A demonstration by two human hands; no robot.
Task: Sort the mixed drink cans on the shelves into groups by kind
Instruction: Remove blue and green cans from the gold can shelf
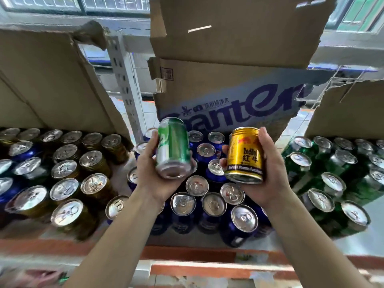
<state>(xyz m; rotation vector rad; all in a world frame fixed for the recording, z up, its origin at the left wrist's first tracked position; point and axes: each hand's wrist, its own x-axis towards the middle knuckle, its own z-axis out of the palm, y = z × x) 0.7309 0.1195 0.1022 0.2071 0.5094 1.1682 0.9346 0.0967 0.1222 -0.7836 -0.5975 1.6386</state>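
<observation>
Head camera: at the shelf's (pixel 187 253) left end we see gold cans (pixel 68 169) standing, a few blue ones among them. Our left hand (pixel 153 173) wraps a green can (pixel 173 148), held above the blue cans (pixel 214 204) mid-shelf. Just beside it, not touching, our right hand (pixel 268 175) grips a gold can (pixel 245 154). Green cans (pixel 324 183) stand at the right end.

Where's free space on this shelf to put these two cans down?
Bare cardboard strip between the gold cans and blue cans; pale patch front-right of the green cans. The blue cans are packed tight.
</observation>
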